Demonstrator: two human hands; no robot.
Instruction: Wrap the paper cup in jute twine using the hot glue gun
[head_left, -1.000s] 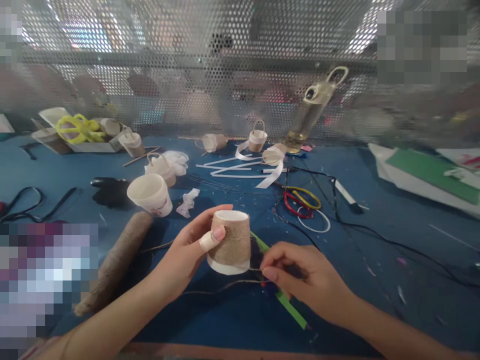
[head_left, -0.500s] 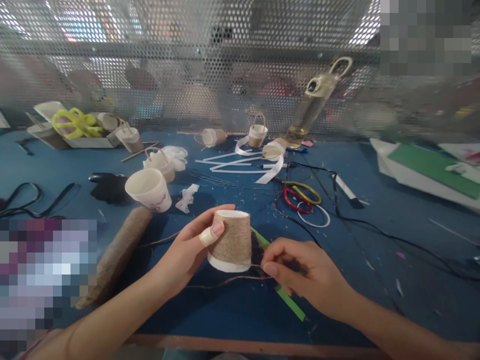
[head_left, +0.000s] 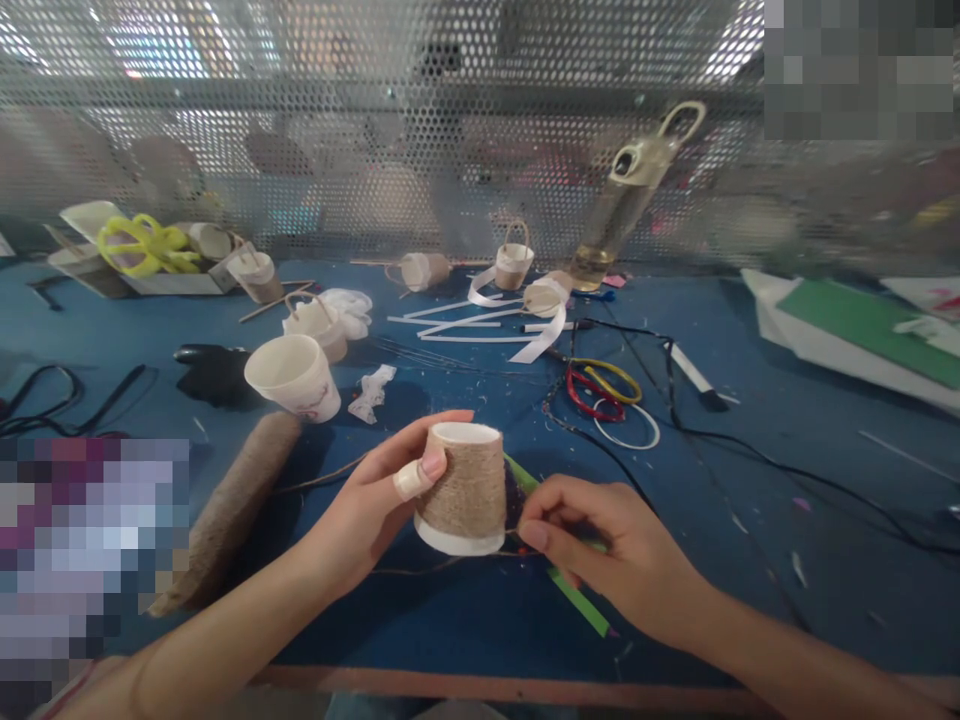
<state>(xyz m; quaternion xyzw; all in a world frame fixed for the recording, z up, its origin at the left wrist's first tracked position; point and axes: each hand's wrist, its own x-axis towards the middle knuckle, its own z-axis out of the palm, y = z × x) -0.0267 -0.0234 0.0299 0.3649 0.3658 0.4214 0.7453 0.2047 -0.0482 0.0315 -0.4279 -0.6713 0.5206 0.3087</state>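
Left hand point(head_left: 379, 490)'s clamped on the twine-wrapped cup point(head_left: 471, 485), lower centre of frame, thumb up front and fingers behind, I guess so it can't wobble. Right hand point(head_left: 604, 530) has thumb and fingertips together, pinching twine point(head_left: 513, 533) near the cup's lower edge, probably for tension. From my remote seat I've got the spool point(head_left: 240, 510) lower left, handy for feeding, and a white cup point(head_left: 296, 380) just beyond.
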